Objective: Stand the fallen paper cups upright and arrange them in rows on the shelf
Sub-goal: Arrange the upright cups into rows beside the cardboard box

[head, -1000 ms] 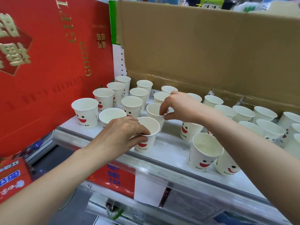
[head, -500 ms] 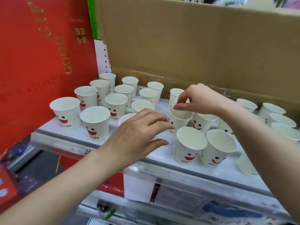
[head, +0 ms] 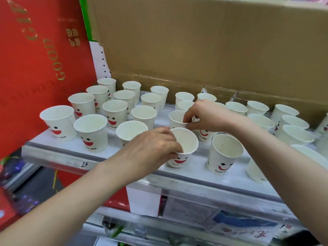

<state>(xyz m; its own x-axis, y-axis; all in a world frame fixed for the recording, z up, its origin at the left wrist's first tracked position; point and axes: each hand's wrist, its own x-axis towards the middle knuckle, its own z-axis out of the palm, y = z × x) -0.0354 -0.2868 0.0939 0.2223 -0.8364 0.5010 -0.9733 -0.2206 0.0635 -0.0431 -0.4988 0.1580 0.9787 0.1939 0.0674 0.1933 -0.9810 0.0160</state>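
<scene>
Several white paper cups with red smiling faces stand upright on a white shelf [head: 74, 148]. My left hand [head: 150, 148] grips the rim of a front cup [head: 184, 150] near the shelf's front edge, fingers curled over its left side. Just behind it, my right hand [head: 205, 115] pinches the rim of a second cup [head: 177, 119]. To the left, cups stand in neat rows, such as the front-left cup [head: 59, 122]. More cups crowd the right side, including one [head: 224, 154] by the front edge.
A red gift box [head: 35, 68] walls the shelf's left side. A brown cardboard sheet [head: 204, 41] stands behind the cups. The shelf's metal front rail [head: 177, 185] runs below my hands, with lower shelves and packages underneath.
The view shifted left. My left hand went from hovering open to gripping the front cup's rim. My right hand came down and now pinches the rim of the cup behind it.
</scene>
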